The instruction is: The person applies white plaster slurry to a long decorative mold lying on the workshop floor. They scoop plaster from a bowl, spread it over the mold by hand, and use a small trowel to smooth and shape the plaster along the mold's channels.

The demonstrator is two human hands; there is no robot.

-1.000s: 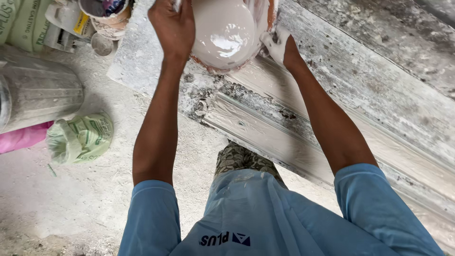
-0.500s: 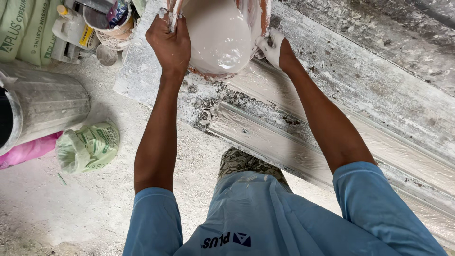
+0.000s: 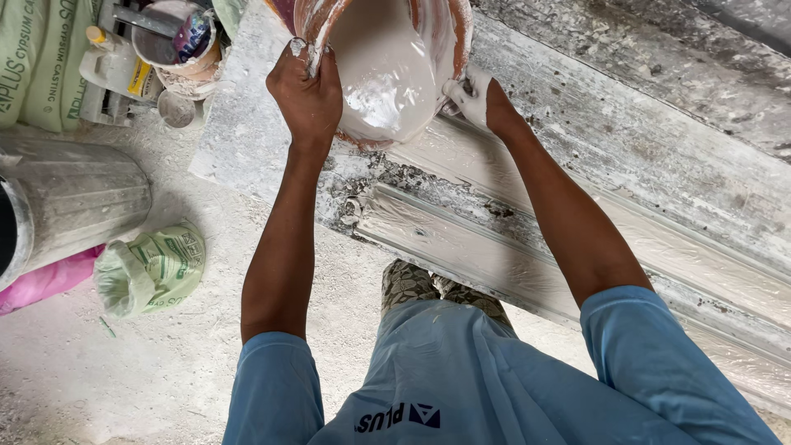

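Note:
I hold a round reddish-brown bowl (image 3: 445, 37) full of wet white plaster over a long workbench. My left hand (image 3: 306, 92) grips the bowl's near left rim, fingers curled over the edge. My right hand (image 3: 478, 100), coated in white plaster, holds the bowl's lower right side. The bowl is tilted toward me, showing the smooth white mix inside. Below it lies a long moulded plaster strip (image 3: 494, 255) running diagonally along the bench.
A grey metal cylinder (image 3: 70, 202) lies at the left, with a pink bag under it and a rolled green-and-white sack (image 3: 152, 268) beside it. Green sacks, a white jug (image 3: 115, 70) and a small bucket (image 3: 177, 41) stand at the top left. Dusty floor below.
The bowl has tipped further toward me and sits lower in view. Both hands kept their grip on it.

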